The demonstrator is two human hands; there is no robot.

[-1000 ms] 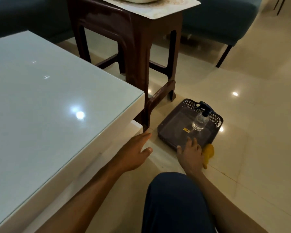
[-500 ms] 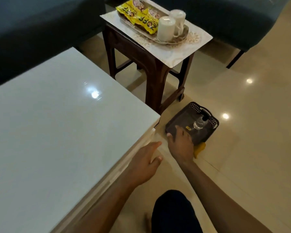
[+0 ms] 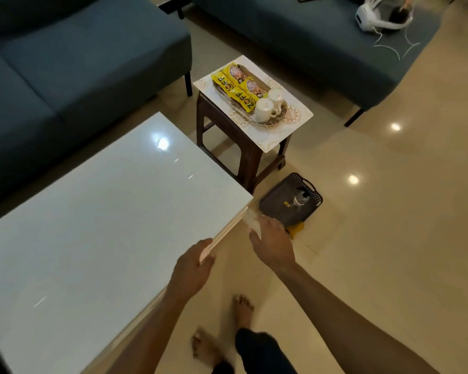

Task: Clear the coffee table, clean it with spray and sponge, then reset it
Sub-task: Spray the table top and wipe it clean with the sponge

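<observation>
The white glossy coffee table (image 3: pixel 97 225) fills the left, its top bare. My left hand (image 3: pixel 191 268) rests on its right edge with loose fingers. My right hand (image 3: pixel 272 242) hovers open above the floor near the table's corner, holding nothing. On the floor beyond sits a dark plastic tray (image 3: pixel 276 205) holding a clear spray bottle (image 3: pixel 301 198). A yellow sponge (image 3: pixel 296 228) lies on the floor at the tray's near edge. A brown stool (image 3: pixel 243 149) carries a mat, a serving tray (image 3: pixel 265 122), yellow snack packets (image 3: pixel 235 85) and two white cups (image 3: pixel 269 103).
Dark blue sofas stand at the back left (image 3: pixel 65 76) and back right (image 3: pixel 308 44). A white headset (image 3: pixel 381 13) with cables lies on the right sofa. My bare feet (image 3: pixel 241 311) stand on the beige tiled floor beside the table.
I have risen, so the view is higher and wider. My right hand lifted away from the sponge, which stays on the floor. My left hand moved up onto the table's edge.
</observation>
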